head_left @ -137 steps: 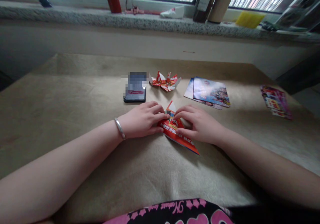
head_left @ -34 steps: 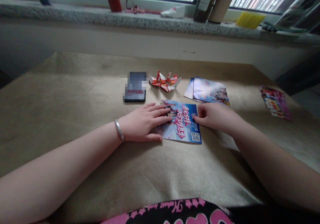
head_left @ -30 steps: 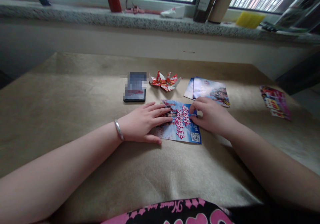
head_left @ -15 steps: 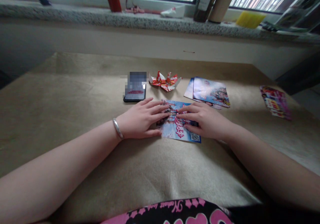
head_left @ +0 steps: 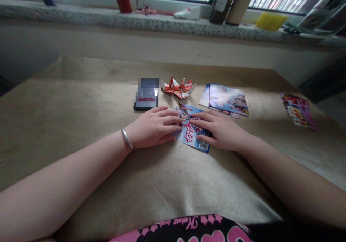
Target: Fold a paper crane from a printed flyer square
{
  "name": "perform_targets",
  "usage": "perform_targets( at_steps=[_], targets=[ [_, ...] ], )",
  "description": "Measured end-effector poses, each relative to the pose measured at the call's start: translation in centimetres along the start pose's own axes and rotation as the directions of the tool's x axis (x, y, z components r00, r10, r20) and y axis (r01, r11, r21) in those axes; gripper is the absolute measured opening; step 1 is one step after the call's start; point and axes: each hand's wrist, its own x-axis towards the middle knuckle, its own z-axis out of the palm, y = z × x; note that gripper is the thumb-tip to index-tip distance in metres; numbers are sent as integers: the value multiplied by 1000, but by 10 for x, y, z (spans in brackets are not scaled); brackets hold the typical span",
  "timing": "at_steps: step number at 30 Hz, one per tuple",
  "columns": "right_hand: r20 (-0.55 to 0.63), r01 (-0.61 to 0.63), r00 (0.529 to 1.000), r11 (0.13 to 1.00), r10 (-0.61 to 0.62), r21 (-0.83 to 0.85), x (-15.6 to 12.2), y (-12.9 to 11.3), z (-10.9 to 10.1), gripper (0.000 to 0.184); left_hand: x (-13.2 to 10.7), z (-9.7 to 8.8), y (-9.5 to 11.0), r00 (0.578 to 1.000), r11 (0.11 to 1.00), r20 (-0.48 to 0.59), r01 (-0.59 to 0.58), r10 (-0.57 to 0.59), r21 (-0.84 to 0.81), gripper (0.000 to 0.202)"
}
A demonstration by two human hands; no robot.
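Observation:
A blue printed paper sheet (head_left: 186, 135) with red-and-white lettering and a QR code lies on the table in front of me, turned at an angle. My left hand (head_left: 155, 126) rests on its left side, palm down with the fingers stretched out. From the other side my right hand (head_left: 218, 130) lies on the right part of the sheet, its fingers spread flat. The two sets of fingertips are a short gap apart. Parts of the sheet are hidden under both hands. A silver bracelet (head_left: 127, 138) circles my left wrist.
Beyond my left hand lies a phone (head_left: 146, 94). A red-and-white folded paper piece (head_left: 178, 88) stands beside it. A stack of similar printed sheets (head_left: 228, 97) is behind my right hand, and pink printed papers (head_left: 298, 111) lie far right. Bottles and other items line the granite windowsill (head_left: 162, 23).
The sheet has turned clockwise, its near right corner shifting left. My left hand's thumb has drawn in closer to the fingers. My right hand has moved slightly left.

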Motion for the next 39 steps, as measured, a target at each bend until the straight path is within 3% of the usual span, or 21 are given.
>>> perform_targets(
  at_steps=[8,13,20,24,34,39],
  targets=[
    [-2,38,999,999,-38,17,-1,3,-4,49,0,-1,0,998,1000,-55,2,-2,-1,44],
    [16,75,997,993,-77,86,-4,9,-6,50,0,-1,-1,998,999,-55,-15,17,44,28],
    [83,165,981,977,-177,137,-5,18,-7,55,-3,2,-7,999,1000,-29,13,-14,-9,30],
    [86,160,981,977,-173,139,-6,22,-8,60,-2,4,-9,999,998,-50,-2,-2,-61,31],
    [90,176,977,967,-194,182,-7,25,-10,55,-3,4,-9,993,999,-116,7,-12,-50,31],
    [8,209,976,946,-218,246,-7,28,-6,43,-3,6,-11,990,999,-139,-18,13,-34,31]
  ],
)
